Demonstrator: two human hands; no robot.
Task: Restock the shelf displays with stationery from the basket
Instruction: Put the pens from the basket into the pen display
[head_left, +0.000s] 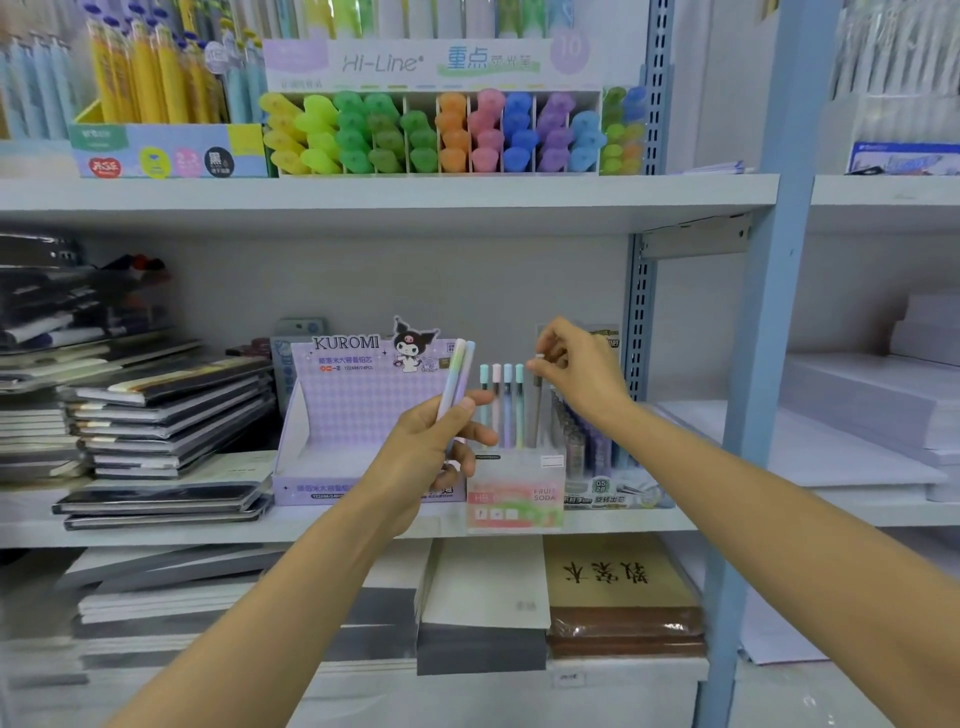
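Landmark: a small clear plastic pen stand (514, 493) with a pink and green label, at the front edge of the middle shelf board (363, 525).
In the stand: four slim pastel pens (501, 405) in mint, pink and blue stand upright in a row, caps up.
Right hand (576, 369): above the right end of the stand, thumb and forefinger pinched narrow on the top of a slim grey pen (535, 410). The pen stands upright with its lower end down in the stand.
Left hand (436, 441): just left of the stand and in front of it, fingers curled round two pastel gradient pens (458, 374). These lean slightly right and their tips rise above the hand.
Left of the stand: a lilac cardboard display box (343, 410) printed KUROMI, touching or nearly touching the stand; I can't tell which behind the hand.
Further left: stacks of dark flat notebooks (171, 410).
Right of the stand: a tray of clear-barrelled mechanical pencils (587, 452), just beside it.
Above the stand: on the next shelf up, a white Hi-Line highlighter rack (436, 135) with caps running from yellow to blue.
Below the stand: a brown book (618, 577) with dark characters on its cover, lying flat.
Far right of the stand: beyond the blue shelf upright (769, 312), stacks of white paper (872, 415).
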